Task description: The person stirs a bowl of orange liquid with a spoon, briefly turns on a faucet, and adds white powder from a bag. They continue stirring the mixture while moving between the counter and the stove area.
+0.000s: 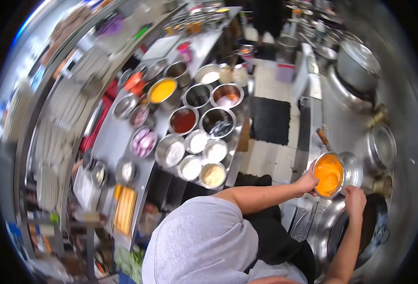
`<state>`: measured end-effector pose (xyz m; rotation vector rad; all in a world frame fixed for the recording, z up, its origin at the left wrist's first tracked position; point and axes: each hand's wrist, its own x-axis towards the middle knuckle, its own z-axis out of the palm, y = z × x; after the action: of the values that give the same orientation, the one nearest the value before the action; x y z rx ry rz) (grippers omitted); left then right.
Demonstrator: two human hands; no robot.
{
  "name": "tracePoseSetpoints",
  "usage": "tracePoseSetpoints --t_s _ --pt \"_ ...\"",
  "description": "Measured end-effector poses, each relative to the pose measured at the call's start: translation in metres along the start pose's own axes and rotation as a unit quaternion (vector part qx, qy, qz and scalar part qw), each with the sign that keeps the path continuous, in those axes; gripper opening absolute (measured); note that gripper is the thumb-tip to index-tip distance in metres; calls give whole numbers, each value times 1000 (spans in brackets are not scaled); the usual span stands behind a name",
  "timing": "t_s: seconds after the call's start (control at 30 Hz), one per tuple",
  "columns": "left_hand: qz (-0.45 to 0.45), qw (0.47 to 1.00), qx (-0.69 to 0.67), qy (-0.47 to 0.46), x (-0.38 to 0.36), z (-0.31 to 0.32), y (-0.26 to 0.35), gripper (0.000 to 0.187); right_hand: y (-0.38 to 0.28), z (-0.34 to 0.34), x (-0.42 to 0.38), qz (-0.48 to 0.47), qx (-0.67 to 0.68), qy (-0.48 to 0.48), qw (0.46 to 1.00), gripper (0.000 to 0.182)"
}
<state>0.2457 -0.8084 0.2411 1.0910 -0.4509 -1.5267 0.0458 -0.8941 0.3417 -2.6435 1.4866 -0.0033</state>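
My left hand (307,182) grips the rim of a metal bowl (341,163) from its left side, the thumb over the edge. The bowl is tilted toward me and holds thick orange sauce (327,174). My right hand (355,199) is closed close to the bowl's lower right rim; I cannot tell what is in its fingers. Just behind the bowl lies a perforated metal strainer (353,166). Under my right hand and forearm is a large dark wok (372,222) on the stove. A wooden handle (323,137) sticks up above the bowl.
A large lidded pot (358,64) and a smaller metal pot (380,149) stand along the stove. Across the aisle, a steel counter (159,130) carries several metal containers of sauces and ingredients. A black mat (271,120) lies on the floor; another person (265,21) stands at the far end.
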Motion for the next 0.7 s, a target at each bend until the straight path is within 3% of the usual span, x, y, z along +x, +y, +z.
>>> tracePoseSetpoints --t_s 0.07,0.2,0.23,0.27,0.43,0.47,0.53,0.57,0.7 --pt "60 998 -16 25 -21 -15 -11 93 -30 24 -6 -105 -23 34 994 18" --pt "88 992 8 95 -83 -45 10 94 -73 -3 -19 -206 73 -89 972 18" --pt "99 989 0 109 -96 -50 11 94 -64 0 -8 -227 72 -71 969 17" --pt "99 988 10 115 -107 -53 11 94 -62 4 2 -194 37 -51 979 17" --pt "105 984 5 145 -133 -69 9 93 -156 -3 -35 -258 -107 -16 960 18" --pt "100 983 -15 152 -137 -77 11 93 -156 -2 -35 -267 -111 -19 957 18" --pt "126 978 -16 167 -149 -91 10 92 -137 0 -22 -322 43 -69 943 19" --pt "135 979 -7 154 -155 -95 10 91 -139 -11 -14 -328 21 -78 941 20" --pt "129 982 0 134 -173 -101 16 90 -198 -14 -30 -250 -104 14 963 18"
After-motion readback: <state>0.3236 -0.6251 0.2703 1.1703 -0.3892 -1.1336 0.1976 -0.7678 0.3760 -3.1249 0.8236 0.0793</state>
